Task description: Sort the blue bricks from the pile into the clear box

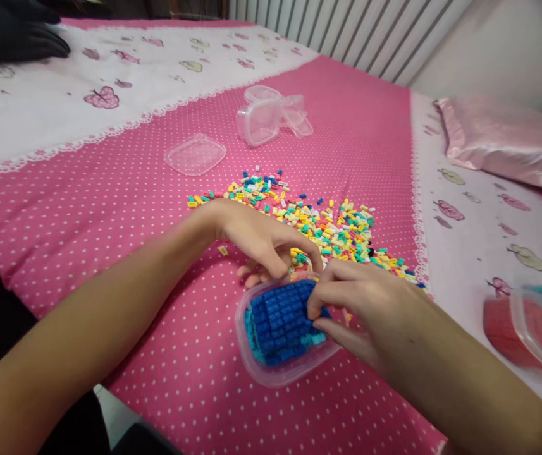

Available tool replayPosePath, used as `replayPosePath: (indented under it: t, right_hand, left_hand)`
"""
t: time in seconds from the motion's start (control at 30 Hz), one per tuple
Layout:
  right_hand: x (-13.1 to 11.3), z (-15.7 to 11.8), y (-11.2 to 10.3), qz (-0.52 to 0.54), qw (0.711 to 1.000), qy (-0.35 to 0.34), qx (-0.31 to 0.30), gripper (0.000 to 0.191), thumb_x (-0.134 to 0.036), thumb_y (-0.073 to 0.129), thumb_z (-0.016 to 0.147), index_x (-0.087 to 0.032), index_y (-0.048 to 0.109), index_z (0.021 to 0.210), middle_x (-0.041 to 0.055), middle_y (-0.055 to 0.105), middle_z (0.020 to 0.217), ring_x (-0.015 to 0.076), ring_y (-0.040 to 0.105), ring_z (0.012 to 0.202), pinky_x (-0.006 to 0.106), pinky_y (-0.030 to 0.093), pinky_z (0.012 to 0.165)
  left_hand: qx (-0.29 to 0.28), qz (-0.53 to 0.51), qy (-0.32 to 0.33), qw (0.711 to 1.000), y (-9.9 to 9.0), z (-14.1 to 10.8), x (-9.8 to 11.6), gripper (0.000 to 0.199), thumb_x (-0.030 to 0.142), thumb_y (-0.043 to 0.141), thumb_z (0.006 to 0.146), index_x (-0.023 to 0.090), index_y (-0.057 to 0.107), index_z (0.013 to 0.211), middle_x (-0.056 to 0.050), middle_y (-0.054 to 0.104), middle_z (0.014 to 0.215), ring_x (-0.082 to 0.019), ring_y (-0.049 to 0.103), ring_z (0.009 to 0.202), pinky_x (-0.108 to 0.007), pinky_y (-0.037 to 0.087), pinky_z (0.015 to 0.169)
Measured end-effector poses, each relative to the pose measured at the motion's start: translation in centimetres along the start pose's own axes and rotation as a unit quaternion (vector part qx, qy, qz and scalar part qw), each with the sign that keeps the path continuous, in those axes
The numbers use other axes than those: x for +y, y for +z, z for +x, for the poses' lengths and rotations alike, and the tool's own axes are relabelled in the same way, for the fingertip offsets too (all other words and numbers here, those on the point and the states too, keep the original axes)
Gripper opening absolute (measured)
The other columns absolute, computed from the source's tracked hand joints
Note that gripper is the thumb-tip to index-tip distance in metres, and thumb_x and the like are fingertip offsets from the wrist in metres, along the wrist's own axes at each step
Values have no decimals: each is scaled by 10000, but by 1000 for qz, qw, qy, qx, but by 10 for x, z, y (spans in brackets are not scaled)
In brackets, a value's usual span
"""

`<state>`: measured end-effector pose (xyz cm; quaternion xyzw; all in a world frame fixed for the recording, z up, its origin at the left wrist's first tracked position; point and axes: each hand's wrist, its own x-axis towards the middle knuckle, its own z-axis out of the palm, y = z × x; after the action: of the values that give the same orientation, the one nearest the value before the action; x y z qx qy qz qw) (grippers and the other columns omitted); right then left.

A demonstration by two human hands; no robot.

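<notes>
A clear plastic container [271,377] on the pink dotted bedspread holds rows of dark blue bricks [280,319], with light blue ones at the edges. My right hand [351,303] is over its right side, thumb and fingers pinched at the blue bricks; what is between the fingertips is hidden. Curved over the container's far edge, my left hand [271,249] has its fingers bent downward beside the brick pile, their tips partly hidden. Loose small bricks [322,230] in yellow, green, white, red and blue spread just beyond both hands.
Farther back lie a clear lid [195,155] and some clear containers [265,120]. A container with red contents [517,328] stands at the right, below a pink pillow [503,139]. A black-gloved hand [19,38] rests at the top left.
</notes>
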<state>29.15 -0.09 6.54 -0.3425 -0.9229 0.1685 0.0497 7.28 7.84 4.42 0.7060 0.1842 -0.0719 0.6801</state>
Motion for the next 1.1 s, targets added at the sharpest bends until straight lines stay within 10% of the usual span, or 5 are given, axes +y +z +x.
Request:
replayPosePath:
  t: [1.1]
  right_hand:
    - [-1, -2, 0, 27, 999, 19, 7, 171, -82, 689, 806, -249, 683, 768, -6, 640, 844, 194, 609, 808, 339, 403, 730]
  left_hand:
    - [-4, 11, -3, 1000, 0, 0, 1, 680, 135, 579, 768, 203, 416, 1424, 51, 652, 649, -140, 654, 523, -180, 495, 444]
